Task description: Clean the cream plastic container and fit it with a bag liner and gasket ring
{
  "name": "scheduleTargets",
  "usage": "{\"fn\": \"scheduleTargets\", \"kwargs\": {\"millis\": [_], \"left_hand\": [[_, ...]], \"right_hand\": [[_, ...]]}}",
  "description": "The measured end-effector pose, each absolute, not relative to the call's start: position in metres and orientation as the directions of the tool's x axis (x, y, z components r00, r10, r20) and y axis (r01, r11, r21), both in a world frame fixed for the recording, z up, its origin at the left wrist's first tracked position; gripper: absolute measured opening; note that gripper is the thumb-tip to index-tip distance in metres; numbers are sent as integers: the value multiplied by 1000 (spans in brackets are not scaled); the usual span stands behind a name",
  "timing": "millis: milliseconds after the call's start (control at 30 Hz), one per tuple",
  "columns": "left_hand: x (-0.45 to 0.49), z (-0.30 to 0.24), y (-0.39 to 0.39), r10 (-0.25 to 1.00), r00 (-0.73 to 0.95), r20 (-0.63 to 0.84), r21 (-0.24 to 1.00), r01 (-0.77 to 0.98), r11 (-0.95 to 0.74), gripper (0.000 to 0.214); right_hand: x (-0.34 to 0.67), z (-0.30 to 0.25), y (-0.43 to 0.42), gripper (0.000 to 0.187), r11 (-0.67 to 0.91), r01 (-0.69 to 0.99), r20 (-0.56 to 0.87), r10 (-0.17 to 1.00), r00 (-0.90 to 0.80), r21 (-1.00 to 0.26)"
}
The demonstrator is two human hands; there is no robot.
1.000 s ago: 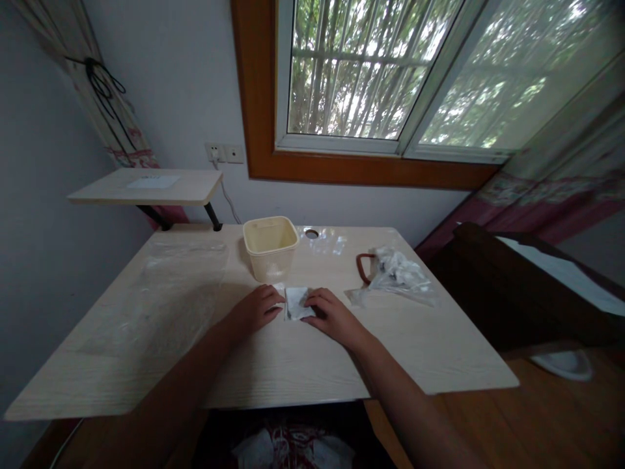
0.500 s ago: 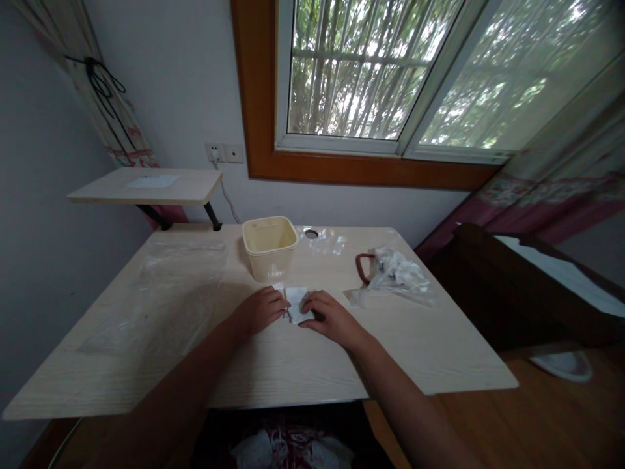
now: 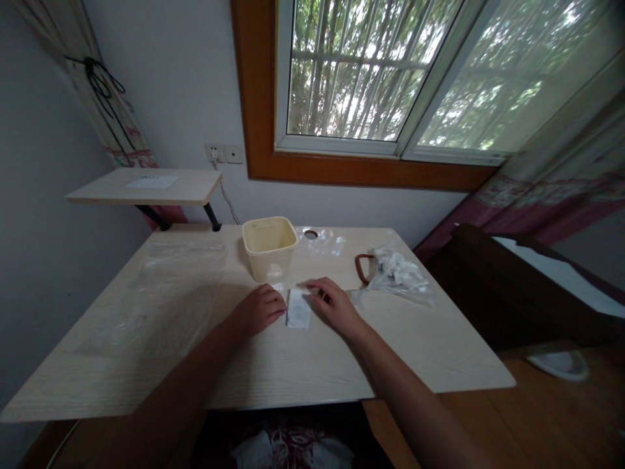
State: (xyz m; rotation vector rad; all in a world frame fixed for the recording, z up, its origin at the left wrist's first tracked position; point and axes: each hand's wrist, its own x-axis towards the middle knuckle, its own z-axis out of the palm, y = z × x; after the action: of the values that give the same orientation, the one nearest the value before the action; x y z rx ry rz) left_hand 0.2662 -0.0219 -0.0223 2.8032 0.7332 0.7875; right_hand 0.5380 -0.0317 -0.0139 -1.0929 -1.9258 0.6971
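Note:
A small flat white piece, like folded paper or tissue (image 3: 299,310), lies on the table between my hands. My left hand (image 3: 260,309) is closed, its fingertips pinched at the left edge of the white piece. A thin dark line runs along that edge. My right hand (image 3: 334,307) is open, with thumb and fingers apart, and its fingertips are by the upper right edge of the piece. Just beyond my left hand stands a cream plastic basket (image 3: 271,266).
A clear plastic bag with white contents (image 3: 398,273) lies at the right, next to a brown loop-shaped handle (image 3: 362,268). Thin clear plastic sheeting (image 3: 166,293) covers the table's left part. A raised shelf (image 3: 146,185) stands at the back left. The table (image 3: 312,371) has a round hole at the back.
My right hand has opened and moved right, off the white piece. The piece now lies flatter and more fully in view. My left hand has stayed nearly in place.

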Motion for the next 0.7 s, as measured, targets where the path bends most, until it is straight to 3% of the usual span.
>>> {"fn": "scheduleTargets", "kwargs": {"millis": [133, 300, 433, 700], "left_hand": [[263, -23, -22, 461, 753, 470, 234, 397, -888, 16], [263, -25, -22, 438, 758, 483, 207, 387, -898, 17], [262, -23, -23, 430, 768, 475, 181, 393, -902, 18], [255, -20, -24, 509, 747, 428, 175, 484, -858, 21]], "right_hand": [[535, -10, -15, 41, 493, 443, 315, 853, -417, -749], [527, -3, 3, 43, 483, 454, 211, 823, -528, -749], [526, -5, 6, 46, 377, 446, 101, 843, -528, -811], [537, -12, -10, 26, 184, 326, 1, 872, -489, -927]]}}
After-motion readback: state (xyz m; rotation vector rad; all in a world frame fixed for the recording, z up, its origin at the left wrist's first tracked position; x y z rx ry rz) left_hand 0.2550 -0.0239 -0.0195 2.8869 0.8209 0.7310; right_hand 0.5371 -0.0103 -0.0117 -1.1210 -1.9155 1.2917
